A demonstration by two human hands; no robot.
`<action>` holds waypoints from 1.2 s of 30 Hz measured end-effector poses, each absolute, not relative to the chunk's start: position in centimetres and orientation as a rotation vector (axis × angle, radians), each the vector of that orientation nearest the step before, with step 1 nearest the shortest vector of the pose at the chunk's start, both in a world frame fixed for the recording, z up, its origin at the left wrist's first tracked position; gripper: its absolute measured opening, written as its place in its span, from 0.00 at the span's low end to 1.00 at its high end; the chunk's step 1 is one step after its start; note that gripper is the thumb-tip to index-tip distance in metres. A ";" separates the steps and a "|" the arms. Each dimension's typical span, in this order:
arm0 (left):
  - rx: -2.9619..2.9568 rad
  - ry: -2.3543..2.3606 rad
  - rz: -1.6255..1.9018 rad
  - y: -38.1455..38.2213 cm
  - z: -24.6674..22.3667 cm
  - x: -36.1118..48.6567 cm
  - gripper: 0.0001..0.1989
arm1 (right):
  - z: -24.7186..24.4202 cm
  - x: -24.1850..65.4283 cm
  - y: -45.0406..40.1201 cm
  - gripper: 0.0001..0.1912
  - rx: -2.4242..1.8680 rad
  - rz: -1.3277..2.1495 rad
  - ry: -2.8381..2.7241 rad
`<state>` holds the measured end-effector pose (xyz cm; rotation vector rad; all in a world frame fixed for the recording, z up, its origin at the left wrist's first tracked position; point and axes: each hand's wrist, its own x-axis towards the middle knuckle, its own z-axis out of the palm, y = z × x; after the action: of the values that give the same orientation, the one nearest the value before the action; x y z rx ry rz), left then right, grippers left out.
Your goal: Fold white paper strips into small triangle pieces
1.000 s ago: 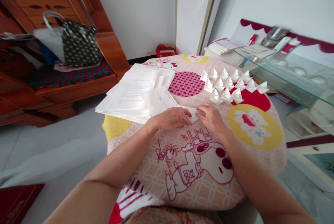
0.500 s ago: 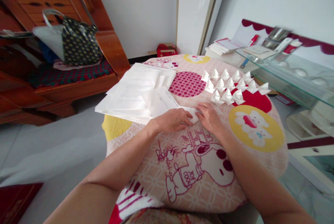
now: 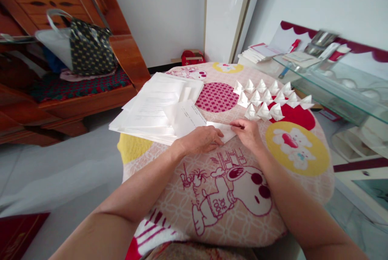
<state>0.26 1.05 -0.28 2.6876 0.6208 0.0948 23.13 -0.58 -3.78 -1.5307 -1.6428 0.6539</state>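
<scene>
A small folded white paper (image 3: 224, 130) lies on the cloth-covered round table (image 3: 169, 195) between my hands. My left hand (image 3: 203, 139) is closed on its left end, with bent fingers pressing it against the cloth. At the right end, my right hand (image 3: 249, 134) pinches the corner between thumb and fingertips. A printed sheet (image 3: 186, 118) lies just beyond my left hand, on the edge of a stack of white papers (image 3: 151, 102). To the far right of my hands stand rows of several pointed folded paper pieces (image 3: 263, 95).
Beside the table at right is a glass shelf (image 3: 339, 94) holding a metal bowl (image 3: 325, 38) and papers. A wooden bench (image 3: 100, 102) on the left carries a dark patterned bag (image 3: 91, 48). A red box (image 3: 192, 57) sits by the wall.
My right hand has shifted slightly to the right and its fingers have closed on the paper's corner. More of the folded paper shows. My left hand has stayed in place.
</scene>
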 end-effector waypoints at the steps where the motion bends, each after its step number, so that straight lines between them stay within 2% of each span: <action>1: 2.686 0.631 0.095 1.1 -0.3 0.3 0.14 | -3.8 23.2 -0.6 0.09 -1.518 0.724 -1.575; 7: 2.773 0.629 0.045 0.3 0.2 1.0 0.11 | -3.4 23.2 -0.5 0.13 -1.506 0.912 -1.309; 26: 2.872 0.741 0.028 -1.1 -0.8 2.6 0.11 | -2.3 24.1 -0.4 0.13 -1.402 1.390 -1.027; 31: 2.847 0.750 0.039 -1.1 -0.7 2.6 0.11 | -2.2 24.2 -0.3 0.10 -1.412 1.364 -1.072; 36: 2.811 0.776 0.009 -1.0 -0.6 2.6 0.10 | -1.9 24.7 -0.2 0.09 -1.497 1.185 -1.406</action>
<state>2.64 -0.98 -0.58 2.8109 0.7756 0.0091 24.66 -0.22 -1.87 -1.4970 -1.4063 1.1845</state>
